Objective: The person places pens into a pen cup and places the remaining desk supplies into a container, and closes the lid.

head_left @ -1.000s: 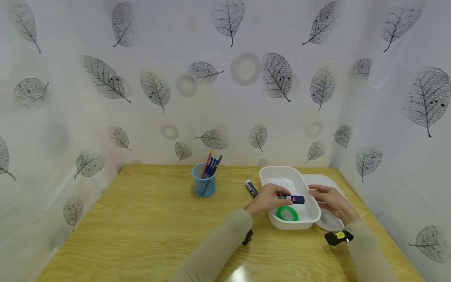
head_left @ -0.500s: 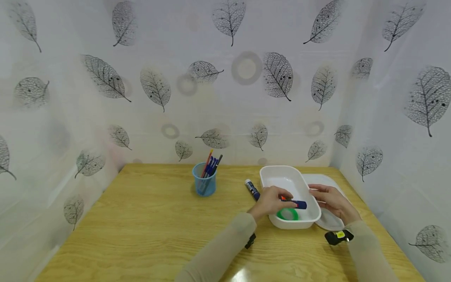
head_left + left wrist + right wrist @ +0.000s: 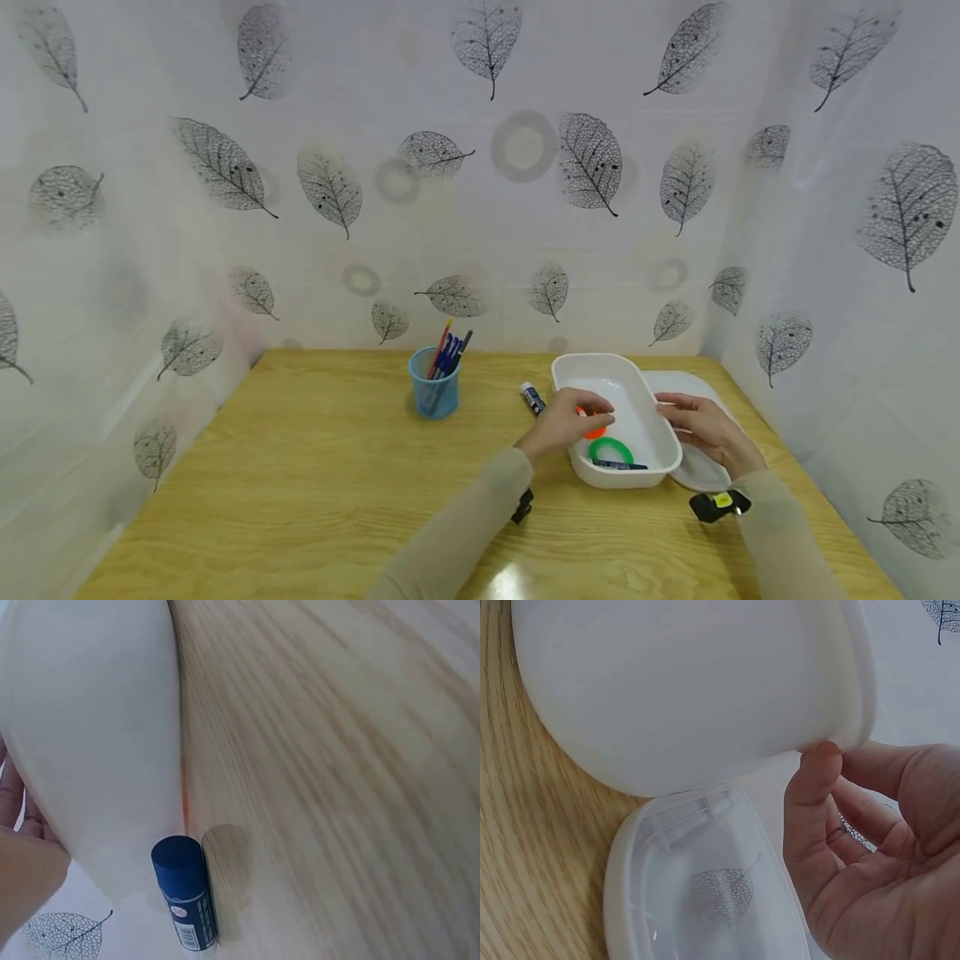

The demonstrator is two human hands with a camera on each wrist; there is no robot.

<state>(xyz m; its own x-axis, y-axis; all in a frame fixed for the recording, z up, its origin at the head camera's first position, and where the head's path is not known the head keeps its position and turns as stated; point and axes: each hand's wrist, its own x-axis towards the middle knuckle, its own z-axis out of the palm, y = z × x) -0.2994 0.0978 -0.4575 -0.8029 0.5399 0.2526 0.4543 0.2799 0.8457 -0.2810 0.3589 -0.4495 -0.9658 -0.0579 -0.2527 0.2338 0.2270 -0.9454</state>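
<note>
In the head view my left hand (image 3: pixel 566 423) hovers over the left side of a white plastic box (image 3: pixel 652 387), thumb and fingers apart with nothing between them. A dark blue glue stick (image 3: pixel 619 465) lies inside, along the near wall, beside a green ring (image 3: pixel 621 447). An orange ring (image 3: pixel 595 432) shows partly below my left fingers. My right hand (image 3: pixel 708 429) holds the box's right rim; in the right wrist view its fingertips (image 3: pixel 821 754) meet at the lip (image 3: pixel 866 690). Another glue stick (image 3: pixel 184 889) with a blue cap lies on the table outside the box.
A pale lid (image 3: pixel 701 471) lies to the right, partly under the box. Farther left stands a light blue cup (image 3: pixel 435 400) with several pens and pencils. Leaf-patterned curtains (image 3: pixel 480 233) border the wooden table (image 3: pixel 300 483).
My left hand has let go of the glue stick, which now lies in the box near the green ring. The left hand has risen slightly; the right hand stays at the rim.
</note>
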